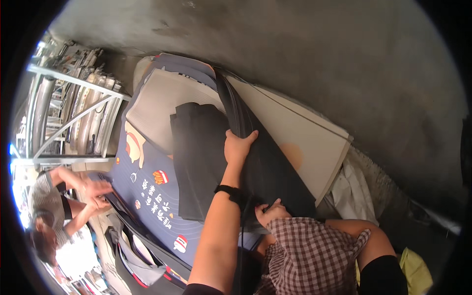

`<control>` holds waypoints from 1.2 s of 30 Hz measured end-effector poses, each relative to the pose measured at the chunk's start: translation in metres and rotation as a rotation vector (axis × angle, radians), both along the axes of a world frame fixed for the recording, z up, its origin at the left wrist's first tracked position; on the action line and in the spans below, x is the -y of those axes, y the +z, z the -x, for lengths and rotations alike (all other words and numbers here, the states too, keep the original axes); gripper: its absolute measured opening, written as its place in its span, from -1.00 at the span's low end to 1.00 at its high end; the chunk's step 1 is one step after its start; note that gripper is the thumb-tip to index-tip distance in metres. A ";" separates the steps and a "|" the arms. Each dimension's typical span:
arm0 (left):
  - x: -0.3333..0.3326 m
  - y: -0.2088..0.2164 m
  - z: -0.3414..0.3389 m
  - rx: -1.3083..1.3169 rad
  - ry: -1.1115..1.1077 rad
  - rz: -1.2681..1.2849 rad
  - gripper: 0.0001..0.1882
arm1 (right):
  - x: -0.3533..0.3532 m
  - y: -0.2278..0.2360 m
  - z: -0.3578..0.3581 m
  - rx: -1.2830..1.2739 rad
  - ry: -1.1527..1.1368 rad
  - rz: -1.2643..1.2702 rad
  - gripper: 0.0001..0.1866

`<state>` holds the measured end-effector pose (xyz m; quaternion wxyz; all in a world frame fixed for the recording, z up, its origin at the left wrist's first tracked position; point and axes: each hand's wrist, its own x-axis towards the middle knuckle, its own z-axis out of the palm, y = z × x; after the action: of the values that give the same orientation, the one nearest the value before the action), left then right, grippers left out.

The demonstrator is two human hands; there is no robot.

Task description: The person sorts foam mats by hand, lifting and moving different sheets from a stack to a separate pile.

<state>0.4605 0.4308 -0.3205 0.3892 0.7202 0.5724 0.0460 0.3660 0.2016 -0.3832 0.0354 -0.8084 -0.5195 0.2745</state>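
Observation:
Dark, flexible mats [201,162] lie folded over a stack in front of me, their black undersides showing. My left hand [239,146], with a black band on the wrist, reaches far in and grips the raised, layered edge of these mats. Closer to me, my right hand [273,213] is closed at the near edge of the same black mats, its fingers bent and partly hidden. Below it hangs brown checked cloth [314,250]. Under the black mats lies a blue-grey printed mat [147,182] with food pictures, and a beige mat [157,103].
At left, another person's hands [96,191] are near the stack's edge. A metal rack [73,78] holds long rolls behind. A cream board [275,118] leans by the grey wall [334,59]. White sheeting [351,187] and a yellow bag [415,270] lie at right.

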 end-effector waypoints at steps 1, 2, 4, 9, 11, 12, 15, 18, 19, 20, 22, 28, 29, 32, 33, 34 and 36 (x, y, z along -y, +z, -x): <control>-0.003 -0.006 -0.001 0.001 -0.016 0.002 -0.01 | 0.001 -0.021 0.010 0.108 -0.124 -0.103 -0.78; -0.009 -0.013 0.003 0.088 0.009 0.036 -0.03 | -0.002 -0.028 0.013 0.212 -0.232 -0.211 -0.80; -0.016 -0.020 0.016 0.176 0.042 0.069 -0.05 | -0.002 -0.028 0.006 0.297 0.128 0.020 -0.67; 0.033 -0.005 0.069 0.490 0.281 0.084 -0.28 | -0.013 0.112 -0.101 -0.538 0.676 0.254 -0.64; 0.049 0.015 0.083 0.583 0.316 0.164 -0.34 | -0.021 0.118 -0.132 -0.656 0.704 0.269 -0.63; 0.044 0.020 0.115 0.586 0.379 0.128 -0.39 | -0.045 0.094 -0.123 -0.464 0.738 -0.183 -0.65; 0.050 0.015 0.117 0.667 0.390 0.118 -0.47 | -0.089 0.097 -0.129 -0.246 0.304 -0.663 -0.44; 0.044 0.001 0.102 0.684 0.361 0.152 -0.53 | -0.104 0.062 -0.100 -0.095 0.155 -0.539 -0.31; 0.040 -0.001 0.101 0.690 0.357 0.192 -0.54 | -0.108 0.058 -0.101 -0.148 0.171 -0.502 -0.23; 0.038 -0.003 0.100 0.697 0.353 0.235 -0.54 | -0.110 0.055 -0.101 -0.158 0.179 -0.498 -0.23; 0.034 -0.005 0.101 0.682 0.359 0.234 -0.56 | -0.115 0.054 -0.103 -0.180 0.170 -0.508 -0.24; 0.035 -0.010 0.099 0.722 0.388 0.256 -0.53 | -0.116 0.052 -0.107 -0.185 0.167 -0.513 -0.24; 0.036 -0.011 0.099 0.718 0.396 0.253 -0.53 | -0.115 0.052 -0.108 -0.192 0.173 -0.511 -0.24; 0.037 -0.022 0.096 0.716 0.373 0.202 -0.48 | -0.113 0.052 -0.115 -0.199 0.184 -0.493 -0.23; 0.035 -0.026 0.096 0.687 0.356 0.183 -0.42 | -0.115 0.052 -0.116 -0.185 0.164 -0.490 -0.23; 0.033 -0.027 0.098 0.655 0.346 0.157 -0.36 | -0.118 0.054 -0.114 -0.177 0.151 -0.490 -0.23; 0.030 -0.034 0.098 0.453 0.311 -0.037 -0.13 | -0.122 0.055 -0.113 -0.140 0.121 -0.481 -0.24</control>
<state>0.3628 0.4004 -0.3550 0.4822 0.6019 0.5738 0.2755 0.4789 0.3235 -0.3285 0.2461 -0.7231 -0.6136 0.2002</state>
